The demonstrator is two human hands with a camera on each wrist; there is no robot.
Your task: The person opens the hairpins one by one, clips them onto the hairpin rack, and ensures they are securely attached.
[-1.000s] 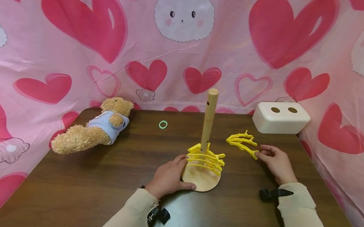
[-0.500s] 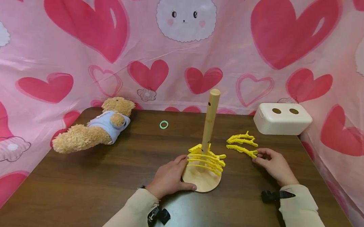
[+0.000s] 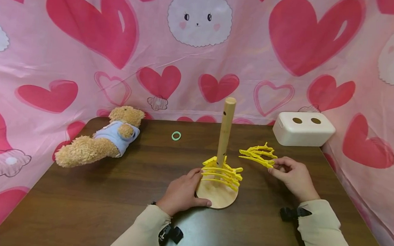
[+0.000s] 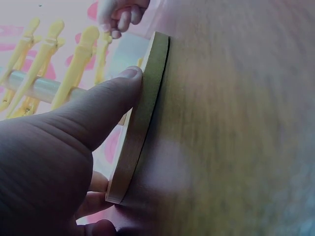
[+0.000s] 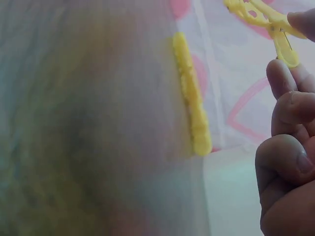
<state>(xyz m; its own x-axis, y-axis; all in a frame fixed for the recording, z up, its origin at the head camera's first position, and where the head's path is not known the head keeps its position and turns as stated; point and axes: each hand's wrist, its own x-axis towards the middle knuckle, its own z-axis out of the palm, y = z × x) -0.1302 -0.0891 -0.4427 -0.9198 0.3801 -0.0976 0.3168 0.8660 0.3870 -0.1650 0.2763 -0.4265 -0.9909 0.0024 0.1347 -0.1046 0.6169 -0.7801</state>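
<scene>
A wooden stand, with a round base (image 3: pixel 217 197) and an upright rod (image 3: pixel 226 133), is on the table in the head view. My left hand (image 3: pixel 182 194) grips the base by its edge, the thumb (image 4: pixel 118 83) along its rim. Several yellow hair clips (image 3: pixel 226 173) sit around the rod's foot. To the right of the stand, my right hand (image 3: pixel 293 176) pinches the handle end of another yellow hair clip (image 5: pixel 286 51) between thumb and fingers; its long end points toward the rod. Behind it more yellow hair clips (image 3: pixel 264 148) lie on the table, partly overlapped in the head view.
A white box (image 3: pixel 303 133) with two holes on top stands at the back right. A small green ring (image 3: pixel 176 136) lies behind the stand. The teddy bear (image 3: pixel 114 134) in a blue shirt lies at the left. A heart-print cloth (image 3: pixel 246 59) hangs behind the brown table (image 3: pixel 81 202).
My right hand has drawn one yellow clip apart from the others, then lifted it and moved it slightly left, toward the rod. The left hand has stayed on the base.
</scene>
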